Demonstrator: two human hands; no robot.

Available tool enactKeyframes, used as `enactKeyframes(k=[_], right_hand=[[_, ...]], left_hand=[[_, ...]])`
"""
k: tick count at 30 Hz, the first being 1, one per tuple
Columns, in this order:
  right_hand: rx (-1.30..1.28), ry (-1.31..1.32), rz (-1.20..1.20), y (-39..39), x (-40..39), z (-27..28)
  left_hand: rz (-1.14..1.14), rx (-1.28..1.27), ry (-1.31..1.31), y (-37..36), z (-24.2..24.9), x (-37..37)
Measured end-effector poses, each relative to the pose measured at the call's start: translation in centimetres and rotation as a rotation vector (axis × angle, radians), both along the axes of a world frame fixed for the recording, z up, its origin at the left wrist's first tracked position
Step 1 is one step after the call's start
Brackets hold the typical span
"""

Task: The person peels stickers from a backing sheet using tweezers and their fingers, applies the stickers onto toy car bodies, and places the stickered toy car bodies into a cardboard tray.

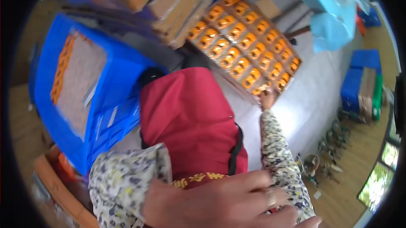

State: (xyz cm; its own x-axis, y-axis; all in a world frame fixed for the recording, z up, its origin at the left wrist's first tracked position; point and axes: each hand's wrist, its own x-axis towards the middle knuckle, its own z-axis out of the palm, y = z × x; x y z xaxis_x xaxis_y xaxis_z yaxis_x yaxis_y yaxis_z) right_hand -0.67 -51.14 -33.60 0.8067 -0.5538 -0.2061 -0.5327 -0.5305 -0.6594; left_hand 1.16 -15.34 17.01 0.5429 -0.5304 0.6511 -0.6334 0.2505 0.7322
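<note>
The person is leaning over a tray of orange parts, which is lying on the grey table with its near corner by the table's middle. Their right hand, at the end of a flowered sleeve, is touching that near corner; whether it is gripping the edge I cannot tell. Their left hand is resting loose and flat against the red apron, holding nothing. A blue crate is sitting just beside them.

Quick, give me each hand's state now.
Left hand: on the floral sleeve, grip cannot be told.
Right hand: at the tray of orange parts, too blurred to tell.
</note>
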Motion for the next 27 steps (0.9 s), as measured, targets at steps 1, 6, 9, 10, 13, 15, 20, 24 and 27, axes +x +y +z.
enactKeyframes(k=[1,6,9,10,13,15,20,24,27], right_hand=[[-0.064,-0.116,0.000,-0.8,-1.8,-1.6],[-0.128,0.118,-0.168,1.4,-5.0,0.9],[-0.032,0.100,-0.294,1.6,-5.2,0.3],[-0.021,0.114,-0.309,1.9,-4.5,0.9],[0.014,0.151,-0.354,1.7,-3.1,1.3],[-0.221,0.126,-0.434,1.3,-2.2,0.3],[-0.208,0.013,-0.343,2.0,-0.1,-0.7],[-0.087,0.200,-0.348,3.0,1.1,-2.2],[-0.151,0.215,-0.403,3.8,2.2,-2.4]], left_hand=[[-0.019,-0.001,-0.020,0.7,-0.1,0.0],[-0.137,0.170,-0.056,4.4,-2.2,0.0],[-0.154,0.469,0.177,6.0,-7.2,0.3],[-0.104,0.484,0.343,6.0,-9.1,-0.2],[0.006,0.575,0.612,5.6,-13.7,-1.2],[0.061,0.660,0.699,5.5,-16.3,-1.4],[0.132,0.766,0.845,6.4,-21.4,-1.6],[0.126,0.799,0.891,6.3,-23.6,-1.4],[0.085,0.830,0.869,5.7,-24.1,-0.9]])
